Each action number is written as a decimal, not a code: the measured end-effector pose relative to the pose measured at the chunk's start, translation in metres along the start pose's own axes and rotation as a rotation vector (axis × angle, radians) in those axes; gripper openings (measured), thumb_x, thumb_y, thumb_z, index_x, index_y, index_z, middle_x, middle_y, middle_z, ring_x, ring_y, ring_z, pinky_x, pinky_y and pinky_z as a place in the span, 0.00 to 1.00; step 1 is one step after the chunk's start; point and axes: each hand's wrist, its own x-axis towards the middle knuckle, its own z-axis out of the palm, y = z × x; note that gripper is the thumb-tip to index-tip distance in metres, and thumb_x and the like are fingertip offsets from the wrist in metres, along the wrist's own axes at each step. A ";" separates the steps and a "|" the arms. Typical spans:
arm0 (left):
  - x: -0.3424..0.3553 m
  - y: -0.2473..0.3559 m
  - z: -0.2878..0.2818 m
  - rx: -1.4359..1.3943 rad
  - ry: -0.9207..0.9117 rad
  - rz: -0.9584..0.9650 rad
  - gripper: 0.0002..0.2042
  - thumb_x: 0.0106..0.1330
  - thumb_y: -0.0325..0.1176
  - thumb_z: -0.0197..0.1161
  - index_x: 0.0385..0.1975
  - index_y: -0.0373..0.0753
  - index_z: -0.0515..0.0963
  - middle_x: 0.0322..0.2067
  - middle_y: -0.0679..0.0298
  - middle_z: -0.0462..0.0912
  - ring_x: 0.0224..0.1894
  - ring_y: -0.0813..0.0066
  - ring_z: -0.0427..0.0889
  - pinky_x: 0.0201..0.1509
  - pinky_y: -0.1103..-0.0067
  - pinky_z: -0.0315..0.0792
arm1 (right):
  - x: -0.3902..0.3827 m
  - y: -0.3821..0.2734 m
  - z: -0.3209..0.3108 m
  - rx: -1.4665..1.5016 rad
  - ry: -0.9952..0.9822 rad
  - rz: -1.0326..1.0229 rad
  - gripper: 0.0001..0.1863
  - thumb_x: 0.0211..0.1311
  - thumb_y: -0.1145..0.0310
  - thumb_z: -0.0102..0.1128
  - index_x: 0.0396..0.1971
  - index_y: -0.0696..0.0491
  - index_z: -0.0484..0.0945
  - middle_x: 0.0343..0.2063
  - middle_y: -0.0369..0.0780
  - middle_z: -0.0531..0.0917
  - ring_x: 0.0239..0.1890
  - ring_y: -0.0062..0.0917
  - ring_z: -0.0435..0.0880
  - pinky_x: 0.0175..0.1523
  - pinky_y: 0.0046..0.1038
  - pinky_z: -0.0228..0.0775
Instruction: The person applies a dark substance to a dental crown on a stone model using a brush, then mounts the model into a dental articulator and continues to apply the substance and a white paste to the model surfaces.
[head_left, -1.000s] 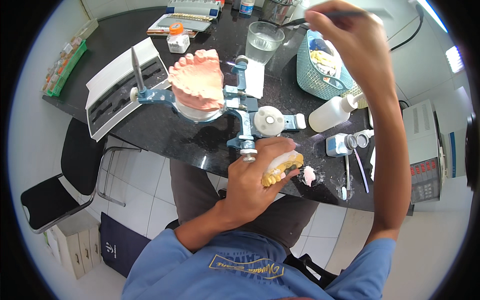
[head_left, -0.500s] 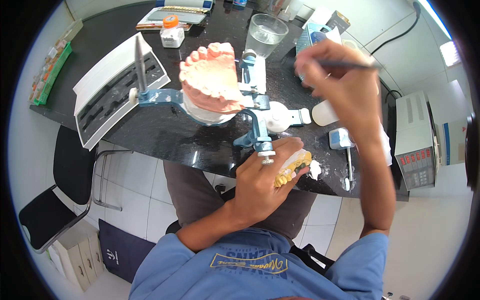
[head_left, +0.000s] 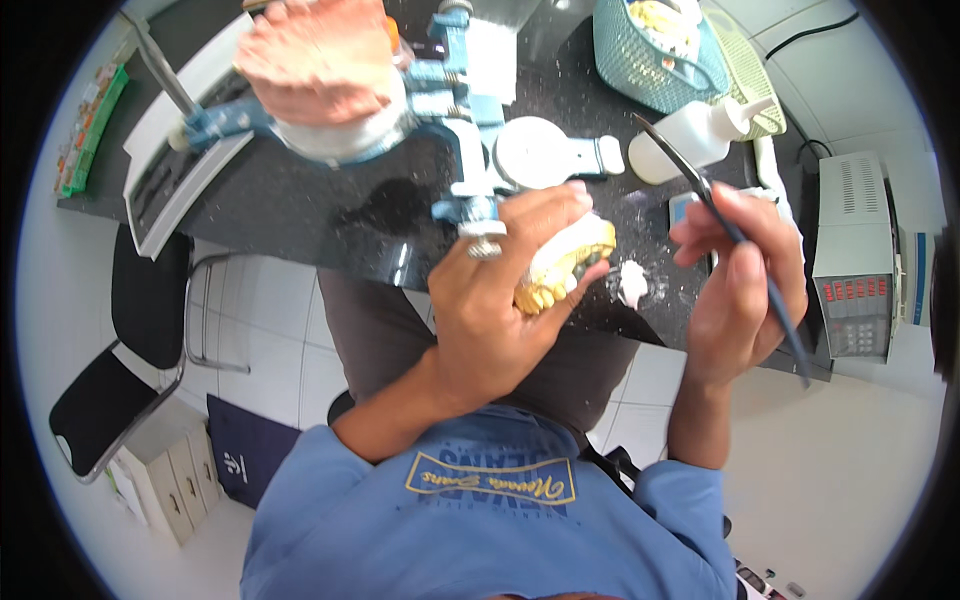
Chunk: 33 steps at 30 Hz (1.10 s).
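My left hand (head_left: pixel 475 315) is closed round a yellow dental cast (head_left: pixel 540 292) with a white plaster base, its teeth turned toward the lower right. In my right hand (head_left: pixel 745 285) is a slim dark tool (head_left: pixel 755 260), held like a pen. Its pointed, slightly bent tip rises up and to the left, apart from the cast; whether it is a brush or a carver I cannot tell. Between the hands, a small white lump (head_left: pixel 632 284) lies on the black worktop amid white dust. Just beyond my left hand stands a blue articulator (head_left: pixel 455 135) carrying a large pink dental cast (head_left: pixel 318 65).
A white squeeze bottle (head_left: pixel 690 142) lies beyond my right hand, before a blue basket (head_left: pixel 625 70). At the right stands a grey device (head_left: pixel 855 255) with red displays. A long white box (head_left: pixel 145 225) and a green tray (head_left: pixel 95 140) are on the left.
My right hand has come down and nearer to me with the tool, away from the basket. My left hand still grips the yellow cast. The view has shifted, so the worktop sits higher.
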 end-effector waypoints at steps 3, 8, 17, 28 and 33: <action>-0.003 0.000 0.000 0.021 0.011 0.018 0.21 0.50 0.24 0.72 0.45 0.32 0.74 0.43 0.52 0.80 0.47 0.63 0.80 0.49 0.75 0.74 | -0.045 0.007 -0.006 0.061 -0.054 -0.045 0.10 0.59 0.73 0.56 0.38 0.61 0.75 0.27 0.44 0.80 0.26 0.24 0.79 0.28 0.20 0.70; -0.002 0.003 -0.001 -0.007 -0.062 0.009 0.20 0.52 0.25 0.70 0.45 0.32 0.74 0.44 0.50 0.79 0.47 0.64 0.80 0.48 0.75 0.75 | -0.074 0.017 0.001 0.341 0.003 -0.093 0.10 0.54 0.77 0.60 0.36 0.62 0.73 0.23 0.45 0.79 0.24 0.30 0.82 0.28 0.25 0.76; -0.004 -0.001 -0.001 -0.017 -0.071 0.046 0.22 0.49 0.17 0.69 0.46 0.32 0.74 0.44 0.51 0.79 0.48 0.65 0.80 0.49 0.77 0.76 | -0.072 0.021 -0.003 0.241 -0.038 -0.172 0.11 0.46 0.79 0.60 0.32 0.60 0.73 0.20 0.42 0.76 0.18 0.25 0.78 0.23 0.23 0.73; -0.003 -0.001 0.006 -0.059 0.026 0.027 0.22 0.42 0.19 0.72 0.42 0.35 0.78 0.40 0.56 0.82 0.42 0.65 0.82 0.43 0.77 0.77 | -0.076 0.021 -0.004 0.132 -0.110 -0.185 0.10 0.59 0.67 0.58 0.33 0.55 0.67 0.21 0.39 0.74 0.18 0.20 0.73 0.24 0.19 0.66; -0.003 -0.003 0.001 -0.020 -0.059 0.064 0.21 0.50 0.25 0.72 0.46 0.33 0.74 0.44 0.53 0.79 0.47 0.65 0.80 0.49 0.77 0.75 | -0.074 0.021 -0.003 0.206 -0.085 -0.182 0.12 0.44 0.79 0.61 0.32 0.58 0.73 0.20 0.40 0.77 0.18 0.24 0.78 0.23 0.22 0.74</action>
